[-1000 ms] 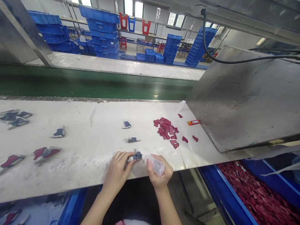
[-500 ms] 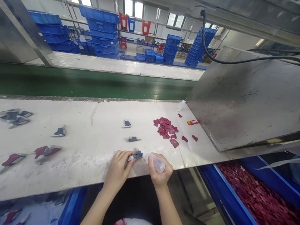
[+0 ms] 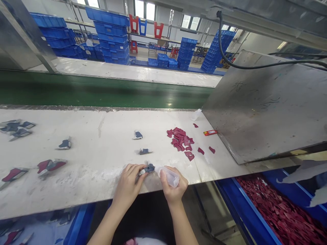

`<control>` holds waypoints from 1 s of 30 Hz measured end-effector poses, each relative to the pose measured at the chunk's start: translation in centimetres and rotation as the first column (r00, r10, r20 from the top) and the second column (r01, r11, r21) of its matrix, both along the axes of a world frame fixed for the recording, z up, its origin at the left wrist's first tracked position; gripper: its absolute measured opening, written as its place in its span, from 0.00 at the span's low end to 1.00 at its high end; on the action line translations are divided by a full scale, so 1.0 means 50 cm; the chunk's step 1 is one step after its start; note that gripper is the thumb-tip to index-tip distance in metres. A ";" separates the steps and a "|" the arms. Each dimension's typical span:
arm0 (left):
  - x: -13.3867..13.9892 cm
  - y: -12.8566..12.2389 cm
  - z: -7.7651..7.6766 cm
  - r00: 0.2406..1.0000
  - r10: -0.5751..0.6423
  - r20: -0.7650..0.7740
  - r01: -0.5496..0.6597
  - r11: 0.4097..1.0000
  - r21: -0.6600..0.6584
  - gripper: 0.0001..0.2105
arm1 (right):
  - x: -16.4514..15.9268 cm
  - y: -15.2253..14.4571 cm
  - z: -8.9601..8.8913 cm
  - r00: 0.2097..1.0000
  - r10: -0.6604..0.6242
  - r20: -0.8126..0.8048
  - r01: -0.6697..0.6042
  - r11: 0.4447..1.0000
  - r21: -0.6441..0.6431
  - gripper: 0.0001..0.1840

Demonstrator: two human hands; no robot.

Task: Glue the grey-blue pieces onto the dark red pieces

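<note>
My left hand (image 3: 129,182) pinches a small dark-blue and white moulded piece (image 3: 147,169) above the table's front edge. In my right hand (image 3: 176,187) is a translucent squeeze bottle (image 3: 169,176), tilted so its nozzle end points left at the piece. The nozzle tip is at or very near the piece; I cannot tell whether they touch. Beyond my hands lie two more blue and white pieces, one nearer (image 3: 144,151) and one farther (image 3: 138,135). A pile of flat maroon pieces (image 3: 181,139) is to the right.
Maroon-and-white pieces (image 3: 51,165) and more blue ones (image 3: 16,127) lie on the left. A red-yellow packet (image 3: 210,132) sits by a metal panel (image 3: 268,109). Blue bins flank me below; the right bin (image 3: 255,214) holds many maroon pieces. A green belt (image 3: 107,92) runs behind.
My hands and what they hold stay nearly in place. The view shifts slightly. At the right edge, a pale strip over the bin has moved and shows larger.
</note>
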State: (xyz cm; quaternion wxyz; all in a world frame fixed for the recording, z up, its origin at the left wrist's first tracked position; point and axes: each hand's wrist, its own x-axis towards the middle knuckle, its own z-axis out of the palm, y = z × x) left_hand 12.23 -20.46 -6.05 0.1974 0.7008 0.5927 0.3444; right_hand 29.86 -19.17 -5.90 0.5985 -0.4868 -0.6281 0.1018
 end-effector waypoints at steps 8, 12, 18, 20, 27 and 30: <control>0.000 -0.001 0.000 1.000 0.011 -0.009 -0.011 1.000 -0.001 0.09 | 0.002 0.000 -0.008 0.999 -0.027 -0.040 0.027 1.000 -0.013 0.04; 0.002 -0.001 0.001 1.000 0.007 -0.017 -0.007 1.000 0.005 0.09 | 0.003 -0.003 -0.014 0.997 -0.040 -0.068 0.039 0.999 -0.007 0.03; 0.004 -0.003 0.001 1.000 0.019 -0.023 -0.019 0.999 0.032 0.08 | 0.007 -0.011 -0.008 0.990 -0.050 -0.130 0.041 0.997 -0.070 0.03; 0.004 -0.003 0.002 1.000 0.018 -0.025 -0.017 0.999 0.040 0.08 | 0.007 -0.013 -0.006 0.985 -0.058 -0.160 0.043 0.995 -0.095 0.05; 0.005 -0.001 0.007 1.000 0.006 -0.016 -0.005 0.998 0.060 0.08 | 0.005 -0.013 -0.001 0.977 -0.062 -0.205 0.031 0.988 -0.151 0.09; 0.005 -0.002 0.007 1.000 0.006 -0.014 -0.005 0.998 0.061 0.08 | 0.005 -0.013 0.002 0.976 -0.031 -0.217 -0.003 0.988 -0.153 0.09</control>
